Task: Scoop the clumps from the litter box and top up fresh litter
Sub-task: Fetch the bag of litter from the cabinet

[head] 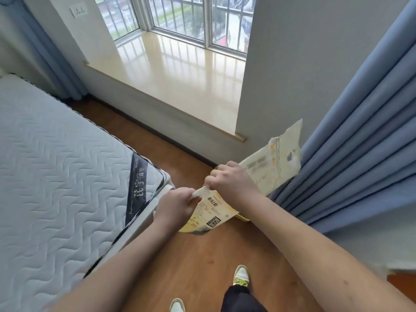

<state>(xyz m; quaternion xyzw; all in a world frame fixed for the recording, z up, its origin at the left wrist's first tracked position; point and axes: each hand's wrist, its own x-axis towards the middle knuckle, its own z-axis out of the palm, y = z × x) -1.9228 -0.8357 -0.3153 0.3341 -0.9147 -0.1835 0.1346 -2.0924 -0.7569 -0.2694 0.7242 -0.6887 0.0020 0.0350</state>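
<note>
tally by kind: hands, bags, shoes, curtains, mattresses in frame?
Bare hands: 2, left and right, both gripping the bag
Cream-and-yellow printed litter bag: 1
White-and-green shoes: 2
Blue pleated curtains: 2
White quilted mattress: 1
Total: 8

floor (202, 255): smooth wood | sill (180, 75): glossy | mattress (56, 165): quilted cloth

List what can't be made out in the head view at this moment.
- Litter box and scoop: nowhere in the head view.
- Litter bag contents and whether it is torn open: hidden by the left hand and right hand gripping its top.
- Bag print: upper flap blurred, the rest too small.
- Bag base: hidden behind the bag itself.
- Curtain: cut off by the right edge.
</note>
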